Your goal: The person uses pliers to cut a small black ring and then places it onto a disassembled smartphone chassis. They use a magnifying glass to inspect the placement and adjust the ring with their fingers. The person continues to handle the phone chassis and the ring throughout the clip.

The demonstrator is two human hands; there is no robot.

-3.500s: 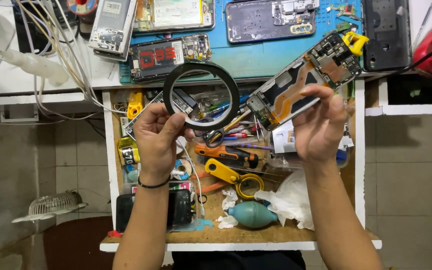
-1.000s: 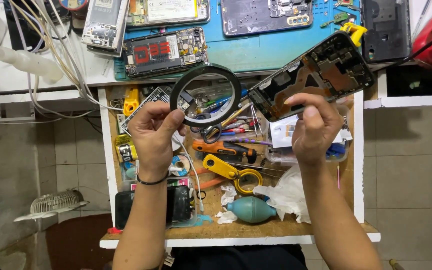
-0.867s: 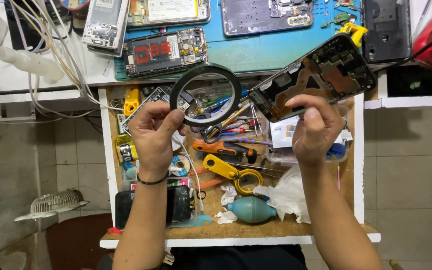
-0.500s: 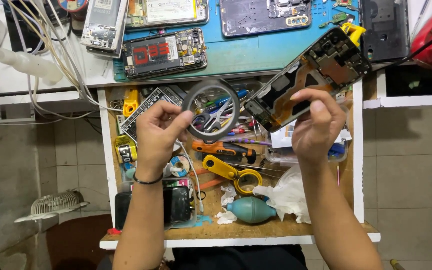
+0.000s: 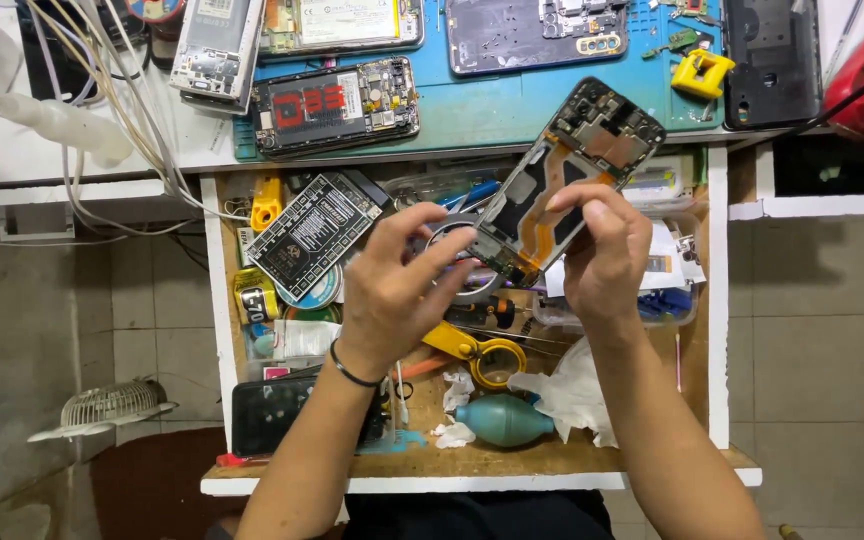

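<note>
Item 1, nearest: open drawer of loose tools. Teal rubber blower at 6 o'clock of my hands; yellow-handled scissors just above it; black test board at 9 o'clock.

Item 2: my left hand, fingers closed on a black tape roll, its ring partly hidden behind the phone.

Item 3: my right hand, clamped on the opened phone, held tilted over the drawer, board and orange flex bare, top end pointing to 1 o'clock.

Status, as I judge it: back cover off, internals exposed; no strip pulled from the roll that I can see. Taping and closing remain.

Item 4, farthest: blue work mat at 12 o'clock carrying other stripped phones.
</note>
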